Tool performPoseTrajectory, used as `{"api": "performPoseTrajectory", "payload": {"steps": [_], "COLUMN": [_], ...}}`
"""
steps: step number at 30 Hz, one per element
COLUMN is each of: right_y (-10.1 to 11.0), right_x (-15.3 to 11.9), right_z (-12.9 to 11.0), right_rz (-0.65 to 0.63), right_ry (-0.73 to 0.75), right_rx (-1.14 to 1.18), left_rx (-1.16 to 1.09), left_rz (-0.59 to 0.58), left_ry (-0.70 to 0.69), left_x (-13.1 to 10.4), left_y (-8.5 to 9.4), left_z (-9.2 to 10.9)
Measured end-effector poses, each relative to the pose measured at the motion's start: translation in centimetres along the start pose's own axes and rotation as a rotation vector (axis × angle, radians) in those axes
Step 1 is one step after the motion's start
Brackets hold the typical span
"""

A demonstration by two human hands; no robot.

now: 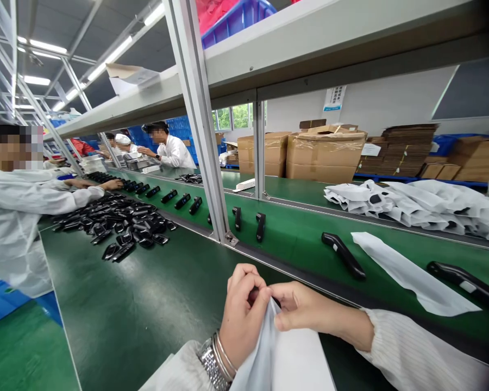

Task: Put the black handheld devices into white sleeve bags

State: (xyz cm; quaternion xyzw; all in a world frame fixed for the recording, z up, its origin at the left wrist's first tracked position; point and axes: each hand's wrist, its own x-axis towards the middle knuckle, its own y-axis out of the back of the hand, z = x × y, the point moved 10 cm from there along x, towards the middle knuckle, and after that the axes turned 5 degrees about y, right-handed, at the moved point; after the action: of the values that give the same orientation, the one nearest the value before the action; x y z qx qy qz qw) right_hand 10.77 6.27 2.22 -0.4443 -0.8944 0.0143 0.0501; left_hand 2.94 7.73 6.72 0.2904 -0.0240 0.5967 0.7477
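Note:
Low in the middle of the head view, my left hand (244, 315) pinches the top of a thin white bag (255, 361). My right hand (305, 307) grips the same bag from the other side, thumb pressed at its upper edge. Between my fingers a small dark bit shows, too covered to name. Beneath the bag and my right hand is a flat white surface (299, 361), like a stack or box. On the green conveyor belt beyond lie a black angled device (343, 255), a white bag (415, 274) and another black device (468, 282).
Several black devices (261, 225) stand in a row along the belt. A heap of black plastic parts (126, 222) covers the table at left, where a co-worker's hands (112, 184) reach. A metal post (199, 119) rises ahead. White bagged items (424, 206) are piled at the right.

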Motion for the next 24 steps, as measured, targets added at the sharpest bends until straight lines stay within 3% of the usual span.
{"api": "performPoseTrajectory", "payload": {"steps": [4,8,10,12,15,18,21,24], "right_y": [-0.7,1.4,4.4,8.8,16.5,22.5,25.2,24.0], "right_x": [-0.2,-0.1,-0.4,-1.3,-3.7,-5.3,-4.7,-0.8], "right_z": [1.3,-0.3,-2.5,-4.8,-7.4,-7.8,-6.8,-5.6], "right_rz": [0.039,0.258,0.407,0.596,0.895,1.05,1.071,0.952], "right_ry": [-0.081,0.002,0.101,0.201,0.255,0.161,0.089,0.074], "right_rx": [0.168,0.293,0.299,0.208,-0.158,-0.55,-0.775,-0.921], "left_rx": [-0.031,-0.064,-0.018,0.083,0.263,0.36,0.355,0.304], "left_rz": [0.056,0.118,0.1,0.034,-0.088,-0.159,-0.215,-0.246], "left_ry": [0.008,0.037,0.062,0.098,0.143,0.164,0.159,0.1], "left_x": [0.4,1.2,1.7,1.9,1.5,1.0,0.9,0.9], "left_y": [0.9,1.9,1.9,1.2,-0.2,-1.4,-2.6,-3.4], "left_z": [-0.1,-1.1,-2.0,-3.0,-4.2,-4.7,-4.6,-3.7]}}
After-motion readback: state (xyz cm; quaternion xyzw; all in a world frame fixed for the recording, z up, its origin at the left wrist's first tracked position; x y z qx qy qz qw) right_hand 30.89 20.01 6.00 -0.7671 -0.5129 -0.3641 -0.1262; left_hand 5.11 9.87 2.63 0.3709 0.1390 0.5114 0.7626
